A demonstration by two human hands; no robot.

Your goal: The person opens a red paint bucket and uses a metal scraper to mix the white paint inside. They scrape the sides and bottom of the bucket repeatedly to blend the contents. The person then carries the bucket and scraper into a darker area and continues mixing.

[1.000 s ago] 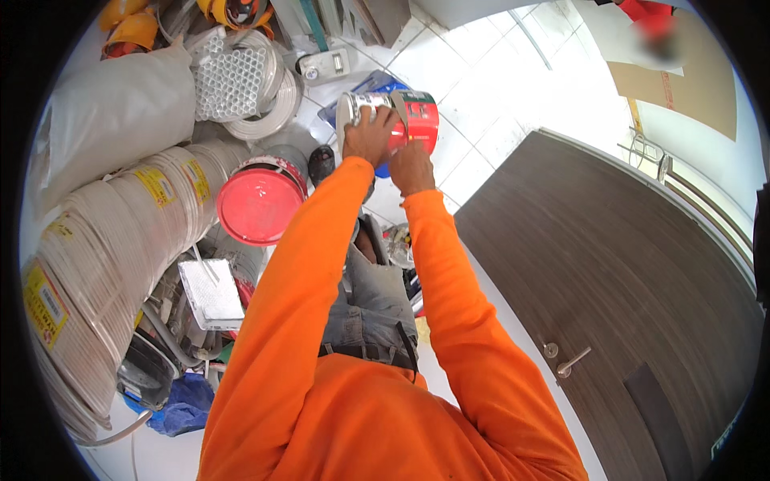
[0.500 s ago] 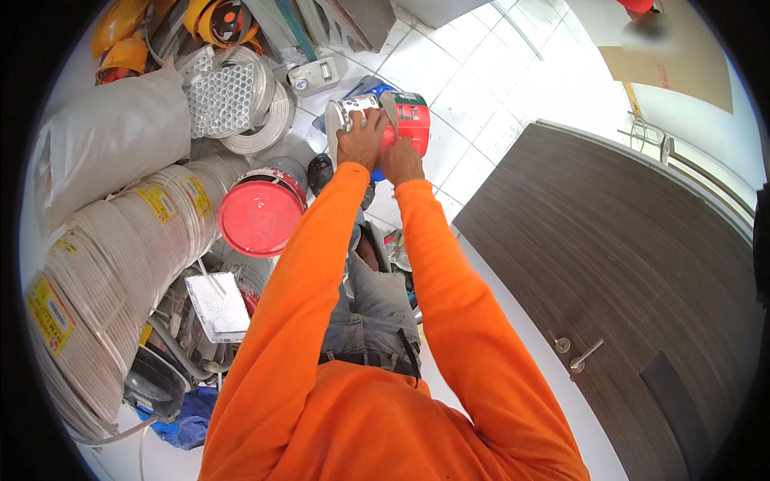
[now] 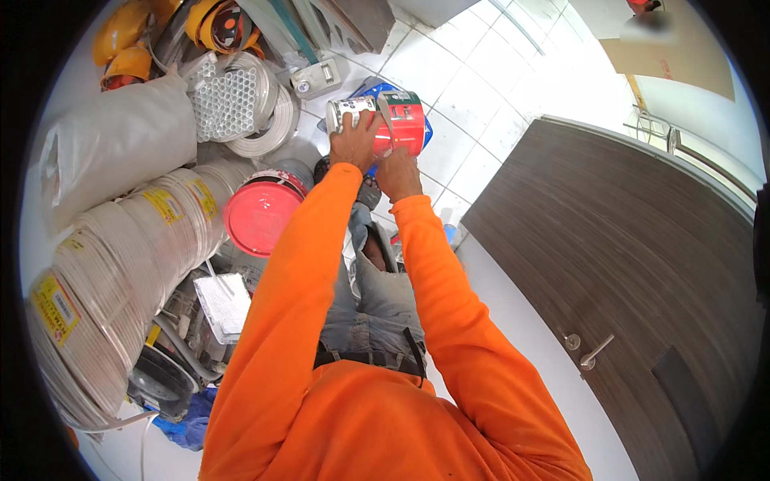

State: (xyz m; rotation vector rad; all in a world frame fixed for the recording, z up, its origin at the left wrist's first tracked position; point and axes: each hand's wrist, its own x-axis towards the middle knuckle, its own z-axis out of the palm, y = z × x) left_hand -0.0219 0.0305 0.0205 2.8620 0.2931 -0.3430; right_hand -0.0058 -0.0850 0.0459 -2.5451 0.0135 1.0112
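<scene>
Ahead of me a cylindrical red and white container [image 3: 407, 128] lies on its side over something blue. My left hand [image 3: 353, 143] grips its white end, fingers spread over the surface. My right hand [image 3: 399, 172] is closed at its near side, pinching the lower end of a narrow grey strip [image 3: 385, 111] that curves over the container. Whether the strip is a peeled edge of the wrapping or a separate piece, I cannot tell. My right fingertips are partly hidden.
A red-lidded bucket [image 3: 262, 219] stands left of my legs, beside large wrapped cable coils [image 3: 120, 248]. White tubes [image 3: 226, 100], yellow helmets [image 3: 128, 60] and a grey metal box [image 3: 316, 78] lie farther off. A dark wooden door [image 3: 618, 264] is at right. Another person [image 3: 646, 20] is far right.
My right hand has moved nearer to me along the container, drawing the grey strip's lower end with it. My left hand has shifted slightly left and stays on the container.
</scene>
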